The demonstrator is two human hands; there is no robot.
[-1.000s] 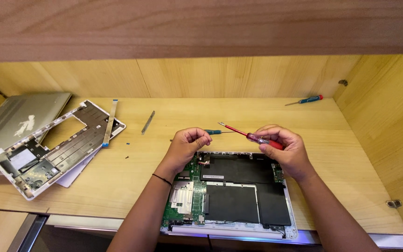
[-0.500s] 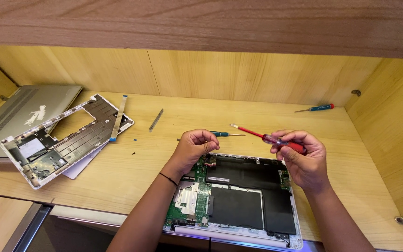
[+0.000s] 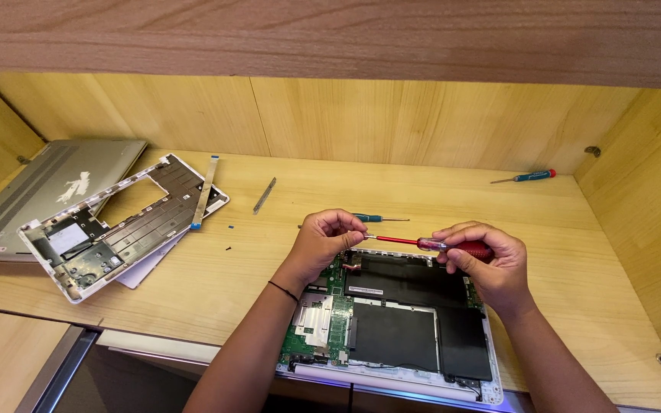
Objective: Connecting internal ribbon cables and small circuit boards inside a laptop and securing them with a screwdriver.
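Observation:
An opened laptop base [image 3: 392, 321] lies at the desk's front edge, its green circuit board on the left and black battery pack on the right. My right hand [image 3: 487, 260] grips the red handle of a screwdriver [image 3: 430, 244] held level over the laptop's far edge. My left hand [image 3: 327, 239] pinches the screwdriver's metal tip between its fingertips, above the board's upper left corner. A thin black band circles my left wrist.
A white keyboard frame [image 3: 116, 229] lies at the left on a grey laptop lid [image 3: 47, 191]. A flat ribbon strip [image 3: 203, 193], a small metal bar [image 3: 264, 195], two blue-handled screwdrivers [image 3: 533, 176] [image 3: 372, 218] and loose screws lie on the wooden desk. Wooden walls enclose back and right.
The screwdriver has tilted down to level and my left fingers have closed on its tip. The view has shifted slightly; the laptop has stayed put.

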